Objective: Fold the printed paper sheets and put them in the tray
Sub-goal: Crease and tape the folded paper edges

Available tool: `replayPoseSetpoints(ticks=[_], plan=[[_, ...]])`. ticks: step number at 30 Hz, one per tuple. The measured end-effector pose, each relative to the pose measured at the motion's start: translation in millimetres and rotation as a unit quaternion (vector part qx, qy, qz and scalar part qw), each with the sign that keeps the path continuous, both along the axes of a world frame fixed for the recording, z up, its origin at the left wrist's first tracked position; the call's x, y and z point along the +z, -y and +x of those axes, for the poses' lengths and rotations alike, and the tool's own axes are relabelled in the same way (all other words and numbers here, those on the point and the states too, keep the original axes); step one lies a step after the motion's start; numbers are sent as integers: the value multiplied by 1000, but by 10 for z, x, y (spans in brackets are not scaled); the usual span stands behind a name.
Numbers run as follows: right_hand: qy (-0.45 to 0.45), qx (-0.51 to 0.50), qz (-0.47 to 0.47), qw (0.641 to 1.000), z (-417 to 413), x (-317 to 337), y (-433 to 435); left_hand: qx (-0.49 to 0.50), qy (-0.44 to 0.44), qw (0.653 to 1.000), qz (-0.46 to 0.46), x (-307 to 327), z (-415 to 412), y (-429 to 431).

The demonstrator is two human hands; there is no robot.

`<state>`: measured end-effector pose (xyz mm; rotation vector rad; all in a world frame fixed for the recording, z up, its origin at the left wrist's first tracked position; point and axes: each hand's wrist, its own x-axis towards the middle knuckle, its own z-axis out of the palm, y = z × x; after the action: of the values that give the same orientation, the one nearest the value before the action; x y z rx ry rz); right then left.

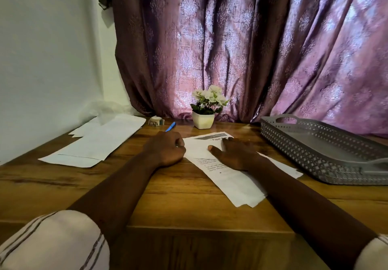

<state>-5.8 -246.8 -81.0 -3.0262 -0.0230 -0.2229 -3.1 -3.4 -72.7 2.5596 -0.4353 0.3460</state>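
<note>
— Papers first, far left: what lies there?

— Loose white sheets point(98, 141) spread on the wooden table point(172, 187), partly overlapping, with crumpled clear plastic point(105, 109) behind them against the wall.

— And moving inward?

— A small roll of tape point(156, 121) near the curtain point(252, 44), then a blue pen point(170, 126) lying just beyond the left hand point(165, 149). That hand is curled into a loose fist, knuckles up, resting at the left edge of the printed sheet point(228, 177). Whether its fingertips pinch the paper's edge, I cannot tell.

— The sheet itself?

— It lies flat at the table's middle, angled toward the near right, already doubled over along its length, print showing near the top and under the thumb. A potted plant point(206, 107) with white flowers stands behind it.

— The other hand?

— The right hand point(235, 154) lies palm down on the sheet, fingers spread and pressing flat, holding nothing.

— Far right?

— The grey perforated tray point(315, 156) sits near the sheet's right edge, apart from it, with no paper visible inside.
</note>
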Motion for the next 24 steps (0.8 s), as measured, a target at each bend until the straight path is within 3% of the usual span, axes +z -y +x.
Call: replayPoseSetpoints(ticks=[4,8,11,16,20,24], plan=[[28,115,67,991,1,47,-169,27,52,997,-40,-8,-59,-53],[2,146,62,987,81,6,-285,81,104,990,-59,-12,23,-61],[12,152,59,986,138,-18,-280,117,122,985,19,55,175,-71],[24,168,66,983,217,3,-259,156,54,980,106,393,674,-84],[28,173,62,983,272,-9,-277,214,57,959,179,409,1145,-204],[34,183,57,981,294,3,-277,240,13,957,162,268,1607,-333]])
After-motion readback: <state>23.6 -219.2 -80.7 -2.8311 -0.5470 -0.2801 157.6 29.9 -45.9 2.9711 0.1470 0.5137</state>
